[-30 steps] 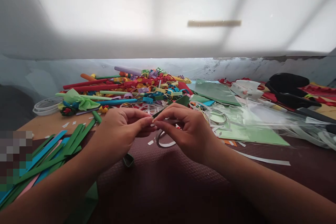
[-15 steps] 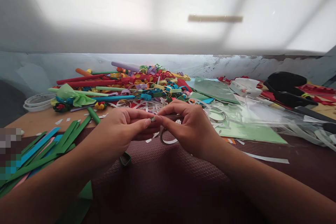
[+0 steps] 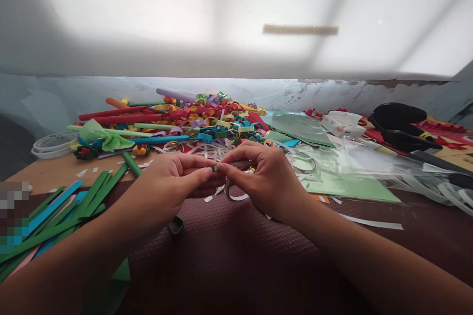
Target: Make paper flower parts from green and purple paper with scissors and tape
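In front of me, my left hand (image 3: pixel 181 177) and my right hand (image 3: pixel 258 177) meet fingertip to fingertip. Between them they pinch a small bit of green paper strip (image 3: pixel 215 169), mostly covered by the fingers. Below my left hand a dark green paper loop (image 3: pixel 176 226) shows; the hand hides whether it joins the pinched strip. Under my right hand is a roll of tape (image 3: pixel 236 196), partly covered by the fingers.
Cut green and blue paper strips (image 3: pixel 94 197) lie at the left. Behind the hands is a heap of coloured paper chains (image 3: pixel 214 123) and rolled paper tubes (image 3: pixel 121 119). Plastic-wrapped green sheets (image 3: pixel 354 184) and a black object (image 3: pixel 401 125) are at the right.
Both hands stay in nearly the same place, still pinching. The white bit seen at the fingertips before now shows less, with green visible there. The view has shifted slightly.
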Demonstrator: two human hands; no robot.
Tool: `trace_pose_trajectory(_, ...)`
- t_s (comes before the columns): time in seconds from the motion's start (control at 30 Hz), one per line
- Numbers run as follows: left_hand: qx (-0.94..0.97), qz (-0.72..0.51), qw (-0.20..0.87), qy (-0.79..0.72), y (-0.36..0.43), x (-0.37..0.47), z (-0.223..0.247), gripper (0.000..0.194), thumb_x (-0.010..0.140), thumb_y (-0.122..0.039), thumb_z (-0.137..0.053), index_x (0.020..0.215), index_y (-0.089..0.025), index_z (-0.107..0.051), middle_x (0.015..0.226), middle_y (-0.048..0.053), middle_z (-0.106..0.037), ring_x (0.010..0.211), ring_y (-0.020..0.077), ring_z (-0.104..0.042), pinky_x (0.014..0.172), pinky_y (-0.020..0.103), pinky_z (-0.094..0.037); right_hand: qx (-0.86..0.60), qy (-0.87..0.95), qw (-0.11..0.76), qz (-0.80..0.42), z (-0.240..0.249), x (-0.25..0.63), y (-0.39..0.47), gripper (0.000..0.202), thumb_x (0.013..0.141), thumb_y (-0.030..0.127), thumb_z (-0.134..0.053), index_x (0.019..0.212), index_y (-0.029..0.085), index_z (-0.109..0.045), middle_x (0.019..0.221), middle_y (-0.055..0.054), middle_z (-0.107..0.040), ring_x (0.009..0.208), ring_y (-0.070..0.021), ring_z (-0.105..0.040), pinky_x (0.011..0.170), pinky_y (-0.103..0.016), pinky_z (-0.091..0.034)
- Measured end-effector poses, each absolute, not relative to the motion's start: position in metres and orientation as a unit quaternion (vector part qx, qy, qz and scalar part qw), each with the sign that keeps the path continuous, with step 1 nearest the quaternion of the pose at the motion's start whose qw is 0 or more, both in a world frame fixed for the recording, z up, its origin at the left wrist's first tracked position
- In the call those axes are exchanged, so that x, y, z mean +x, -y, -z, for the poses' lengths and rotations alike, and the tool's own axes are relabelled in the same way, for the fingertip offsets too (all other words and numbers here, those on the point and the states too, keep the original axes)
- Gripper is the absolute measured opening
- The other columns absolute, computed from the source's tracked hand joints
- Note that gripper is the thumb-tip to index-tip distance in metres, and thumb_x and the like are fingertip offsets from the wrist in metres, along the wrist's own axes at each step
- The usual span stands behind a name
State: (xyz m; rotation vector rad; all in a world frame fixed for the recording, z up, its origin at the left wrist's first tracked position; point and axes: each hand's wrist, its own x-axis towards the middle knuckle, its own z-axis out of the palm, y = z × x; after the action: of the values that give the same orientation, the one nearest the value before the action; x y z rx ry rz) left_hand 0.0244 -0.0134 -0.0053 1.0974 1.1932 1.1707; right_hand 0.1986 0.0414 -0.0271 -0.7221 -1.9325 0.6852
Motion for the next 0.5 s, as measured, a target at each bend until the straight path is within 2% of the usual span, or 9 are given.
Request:
trace_pose_trajectory(0.3,0.477,-0.485,0.533,-0.504,0.0143,0.0269,0.0044,0.039,0.056,-0.045,-0.093,0.085,-0.021,-0.083,0.078,0.006,-0.08,0.077,0.0161,-0.075,0.075,0.019,-0.06,-0.31,0.779,0.483,-0.253,0.0302,0.1945,-0.0392,0.008,0.085,0.024,-0.074,0.083,0.018,-0.077,0.078,-0.001,-0.069,0.071,-0.0141,-0.065,0.068,-0.029,-0.05)
trace_pose_trajectory(0.5,0.508,-0.475,0.467,-0.546,0.0191,0.0285,-0.0009,0.037,0.06,-0.049,-0.089,0.081,-0.02,-0.082,0.072,0.003,-0.078,0.066,0.0108,-0.068,0.061,0.015,-0.052,-0.297,0.785,0.482,-0.252,0.0325,0.1958,-0.0379,0.005,0.086,0.023,-0.073,0.084,0.02,-0.077,0.082,-0.001,-0.069,0.079,-0.0162,-0.067,0.073,-0.031,-0.052)
